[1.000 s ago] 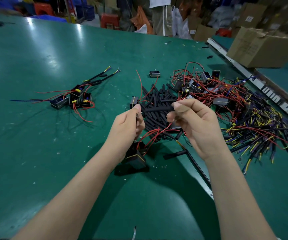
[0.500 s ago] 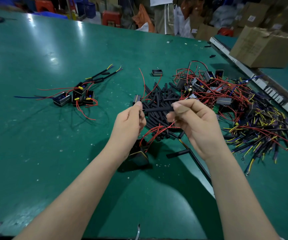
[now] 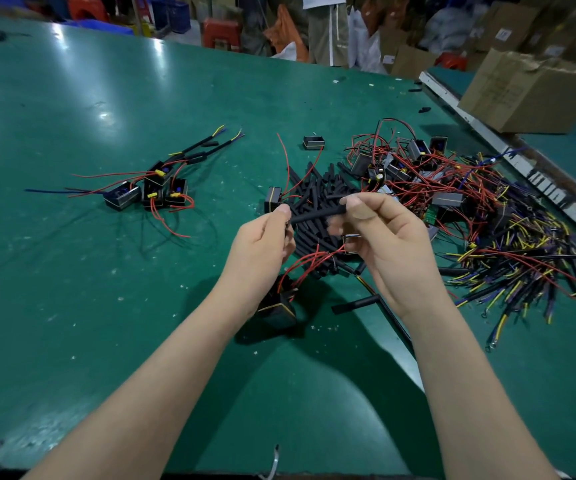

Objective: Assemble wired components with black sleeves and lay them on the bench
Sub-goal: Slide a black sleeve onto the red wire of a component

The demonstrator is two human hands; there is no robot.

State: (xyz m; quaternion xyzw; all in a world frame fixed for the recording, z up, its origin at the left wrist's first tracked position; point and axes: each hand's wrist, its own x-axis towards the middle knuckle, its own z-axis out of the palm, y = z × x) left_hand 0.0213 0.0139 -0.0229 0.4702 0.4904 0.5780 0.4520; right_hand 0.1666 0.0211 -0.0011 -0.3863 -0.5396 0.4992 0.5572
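Bright overhead light, white glare on the green bench (image 3: 106,109), soft shadows, wide-angle bowing, blurred background.

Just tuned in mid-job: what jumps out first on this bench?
At centre, the left hand and right hand pinch a black sleeve between them, a black component dangling on red wires below. Behind lies a sleeve pile, a wire tangle to its right, and finished pieces far left.

Glossy green bench (image 3: 123,98); matt black sleeve (image 3: 317,214); brown cardboard box (image 3: 528,95).
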